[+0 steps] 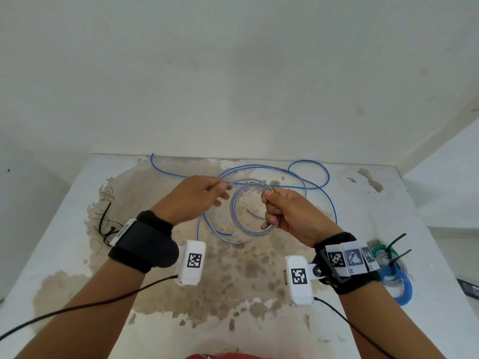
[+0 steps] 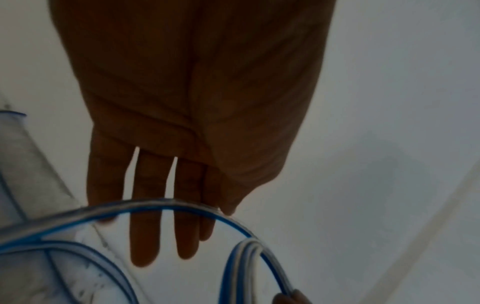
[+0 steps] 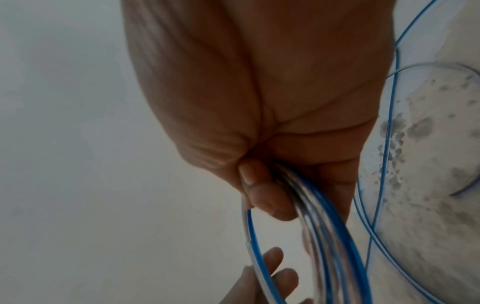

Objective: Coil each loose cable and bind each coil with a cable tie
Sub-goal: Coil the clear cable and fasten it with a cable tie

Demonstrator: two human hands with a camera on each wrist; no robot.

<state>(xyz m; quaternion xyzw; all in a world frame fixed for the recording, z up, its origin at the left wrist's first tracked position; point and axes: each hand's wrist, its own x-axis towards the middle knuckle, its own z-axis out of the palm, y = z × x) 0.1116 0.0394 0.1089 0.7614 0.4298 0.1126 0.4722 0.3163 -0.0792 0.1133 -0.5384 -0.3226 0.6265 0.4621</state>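
While coil half-wound, task partly done. Spare black cable ties lie at left of frame, unused. Left hand pinches feed strand between thumb and forefinger, other fingers straight. Blue-striped clear cable trails loose across upper centre of table, near far edge. Right hand grips coil, fingers curled. Tied coils lie at lower right. Open room: table centre, below hands.

White table with big brown stained patch under the hands, plain white wall beyond them, soft even light.
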